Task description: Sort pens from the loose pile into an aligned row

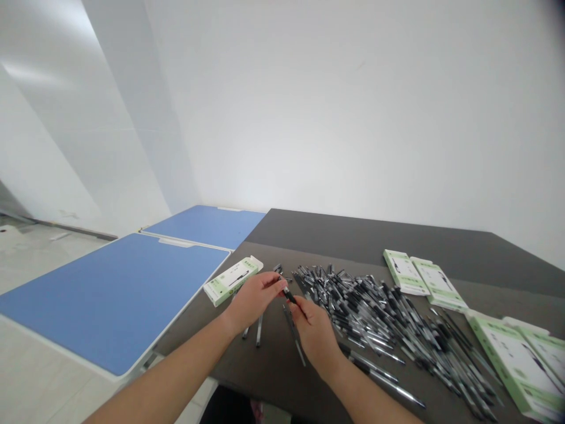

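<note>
Across the dark table (353,232) a heap of loose pens (362,300) spreads to my right, while a green-and-white box (236,280) lies just beyond my left hand (255,297). That hand pinches one end of a dark pen (289,294) and my right hand (314,333) closes around the other, holding it above the tabletop, left of the heap. I judge it light, stiff and rather slippery, best held by thumb and fingertips on its dark section.
</note>
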Demonstrator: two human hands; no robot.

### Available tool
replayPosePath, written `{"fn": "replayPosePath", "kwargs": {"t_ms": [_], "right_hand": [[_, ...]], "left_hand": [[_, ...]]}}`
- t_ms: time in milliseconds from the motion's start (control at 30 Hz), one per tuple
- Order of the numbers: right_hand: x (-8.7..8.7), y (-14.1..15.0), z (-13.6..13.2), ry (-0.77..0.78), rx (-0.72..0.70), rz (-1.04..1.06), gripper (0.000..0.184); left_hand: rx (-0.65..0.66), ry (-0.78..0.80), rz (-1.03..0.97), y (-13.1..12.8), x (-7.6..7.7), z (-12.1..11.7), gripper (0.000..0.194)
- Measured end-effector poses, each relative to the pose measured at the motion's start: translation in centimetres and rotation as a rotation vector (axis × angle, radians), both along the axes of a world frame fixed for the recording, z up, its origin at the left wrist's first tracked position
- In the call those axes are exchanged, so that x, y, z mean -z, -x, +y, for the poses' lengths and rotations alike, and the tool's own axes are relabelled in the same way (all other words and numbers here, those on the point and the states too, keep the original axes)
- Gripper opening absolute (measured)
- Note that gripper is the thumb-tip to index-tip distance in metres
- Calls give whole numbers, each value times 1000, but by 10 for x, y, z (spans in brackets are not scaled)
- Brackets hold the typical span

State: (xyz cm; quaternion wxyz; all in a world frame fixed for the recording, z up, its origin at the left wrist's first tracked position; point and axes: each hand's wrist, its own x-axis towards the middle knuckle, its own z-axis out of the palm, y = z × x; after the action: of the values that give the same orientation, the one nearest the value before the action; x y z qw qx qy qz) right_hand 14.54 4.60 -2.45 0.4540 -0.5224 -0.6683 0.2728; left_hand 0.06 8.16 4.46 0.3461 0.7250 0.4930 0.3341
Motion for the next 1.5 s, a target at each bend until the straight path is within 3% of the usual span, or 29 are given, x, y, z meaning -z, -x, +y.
{"fn": "replayPosePath", "kwargs": {"t_ms": [167, 333, 400, 500, 600, 700, 800, 1000, 1200, 1333, 1500], "right_hand": [[0, 3, 0, 64, -26, 49, 28], [5, 9, -2, 260, -183, 139, 35], [5, 8, -2, 213, -201, 29, 33], [2, 0, 3, 92, -40, -198, 27], [-2, -10, 9, 124, 81, -421, 26], [-4, -15, 11, 165, 61, -637, 27], [-2, -13, 5, 175, 23, -715, 25], [4, 2, -12, 185, -14, -923, 17], [5, 9, -14, 225, 47, -924, 17], [-8, 0, -7, 204, 55, -813, 18], [-26, -4, -13, 97, -77, -612, 21]], "left_hand": [[-18, 27, -43, -2, 5, 0, 29], [31, 99, -99, 3, 19, 3, 28], [32, 124, -57, 9, 27, 9, 30], [-16, 106, 82, 18, 42, 22, 29], [-59, 73, 153, 24, 57, 31, 18], [-93, 44, 184, 26, 69, 35, 17], [-123, 9, 207, 26, 76, 36, 20], [-164, -36, 194, 22, 70, 27, 24], [-157, -47, 141, 12, 56, -8, 26], [-210, -13, 19, 7, 55, -33, 19], [-88, 163, -121, 0, 53, -45, 22]]}}
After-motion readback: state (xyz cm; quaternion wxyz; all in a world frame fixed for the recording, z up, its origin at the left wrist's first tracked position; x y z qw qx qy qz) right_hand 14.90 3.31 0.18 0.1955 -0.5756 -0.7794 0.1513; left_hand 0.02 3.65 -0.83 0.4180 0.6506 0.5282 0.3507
